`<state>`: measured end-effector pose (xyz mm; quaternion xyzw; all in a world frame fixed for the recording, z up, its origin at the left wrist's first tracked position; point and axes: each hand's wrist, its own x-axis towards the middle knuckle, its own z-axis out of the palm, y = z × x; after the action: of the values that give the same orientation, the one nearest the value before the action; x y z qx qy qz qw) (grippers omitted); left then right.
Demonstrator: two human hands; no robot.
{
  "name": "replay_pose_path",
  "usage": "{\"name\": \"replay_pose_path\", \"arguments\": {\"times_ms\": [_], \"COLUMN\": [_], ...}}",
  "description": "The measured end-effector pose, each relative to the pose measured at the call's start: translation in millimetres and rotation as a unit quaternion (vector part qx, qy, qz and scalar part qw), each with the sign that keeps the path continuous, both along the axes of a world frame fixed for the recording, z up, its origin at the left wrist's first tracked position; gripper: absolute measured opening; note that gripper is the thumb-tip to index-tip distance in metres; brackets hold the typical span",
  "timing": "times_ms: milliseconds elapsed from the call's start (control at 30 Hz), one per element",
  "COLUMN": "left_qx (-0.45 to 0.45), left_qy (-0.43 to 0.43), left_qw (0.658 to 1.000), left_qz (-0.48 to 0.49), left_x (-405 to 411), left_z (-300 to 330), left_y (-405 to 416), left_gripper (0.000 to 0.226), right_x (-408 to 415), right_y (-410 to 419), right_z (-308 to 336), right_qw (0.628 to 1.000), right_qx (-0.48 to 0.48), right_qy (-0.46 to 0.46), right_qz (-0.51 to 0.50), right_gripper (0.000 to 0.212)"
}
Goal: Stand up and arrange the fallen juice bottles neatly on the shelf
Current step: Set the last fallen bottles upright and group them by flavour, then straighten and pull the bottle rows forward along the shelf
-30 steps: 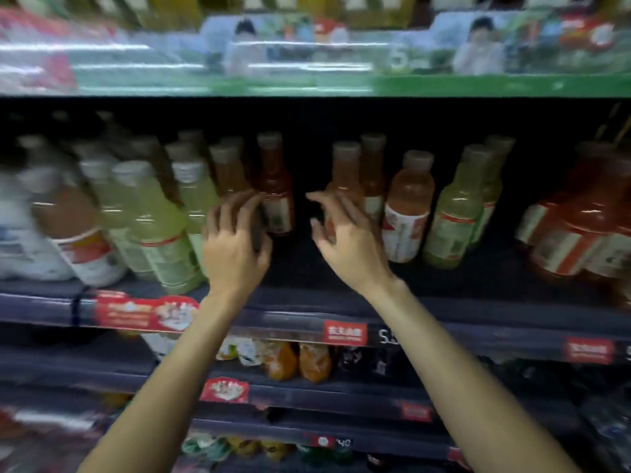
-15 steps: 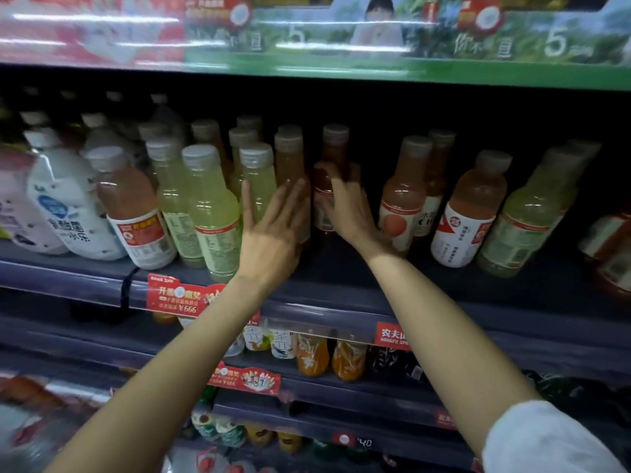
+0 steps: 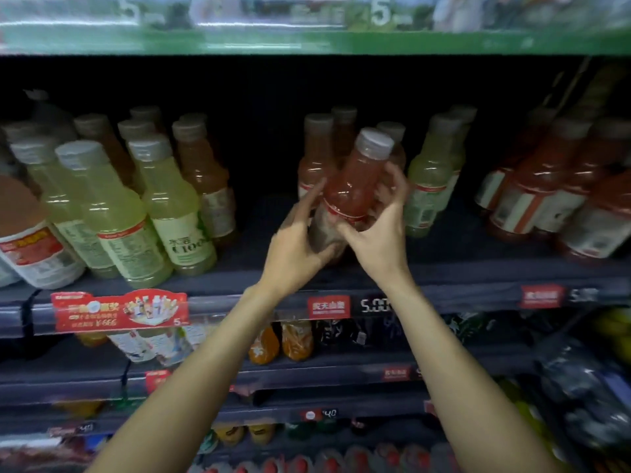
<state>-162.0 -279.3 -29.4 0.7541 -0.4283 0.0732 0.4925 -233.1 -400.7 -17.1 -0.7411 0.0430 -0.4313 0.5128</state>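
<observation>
Mid-frame, I've now got both left hand [image 3: 294, 248] and right hand [image 3: 375, 233] wrapped around pink juice bottle [image 3: 352, 186], empty half-second ago; standing it on shelf [image 3: 444, 268] next.

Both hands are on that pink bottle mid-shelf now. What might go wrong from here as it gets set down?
1. The pink juice bottle is tilted in the left hand and right hand; set down that way it may topple.
2. The orange bottles stand close behind it; pushing it back could knock them.
3. The green bottle stands just right of the right hand's fingers, so a sideways shift might bump it.
</observation>
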Motion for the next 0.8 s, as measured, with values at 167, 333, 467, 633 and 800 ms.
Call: {"name": "replay_pose_path", "arguments": {"times_ms": [167, 333, 467, 633, 800], "left_qx": [0.009, -0.001, -0.021, -0.014, -0.023], "left_qy": [0.014, 0.043, 0.068, 0.059, 0.03], "left_qw": [0.998, 0.993, 0.988, 0.986, 0.993], "left_qz": [-0.053, -0.106, -0.138, -0.158, -0.113], "left_x": [-32.2, -67.8, -96.8, -126.6, -138.9], "left_z": [-0.7, -5.8, -6.8, -9.0, -15.1], "left_y": [-78.7, -158.0, -211.4, -267.6, -291.5], "left_gripper": [0.088, 0.087, 0.088, 0.085, 0.09], "right_x": [-55.8, -95.4, -131.4, -162.8, -171.6], "right_y": [-60.4, -123.8, -171.3, -206.5, -226.2], "right_z": [4.8, 4.4, 2.7, -10.3, -6.8], "right_qw": [0.997, 0.991, 0.947, 0.895, 0.922], "right_qx": [-0.023, -0.063, -0.155, -0.109, -0.049], "right_qy": [0.044, 0.071, 0.116, 0.149, 0.156], "right_qz": [-0.05, -0.098, -0.255, -0.407, -0.35], "right_gripper": [0.089, 0.078, 0.073, 0.088, 0.092]}}
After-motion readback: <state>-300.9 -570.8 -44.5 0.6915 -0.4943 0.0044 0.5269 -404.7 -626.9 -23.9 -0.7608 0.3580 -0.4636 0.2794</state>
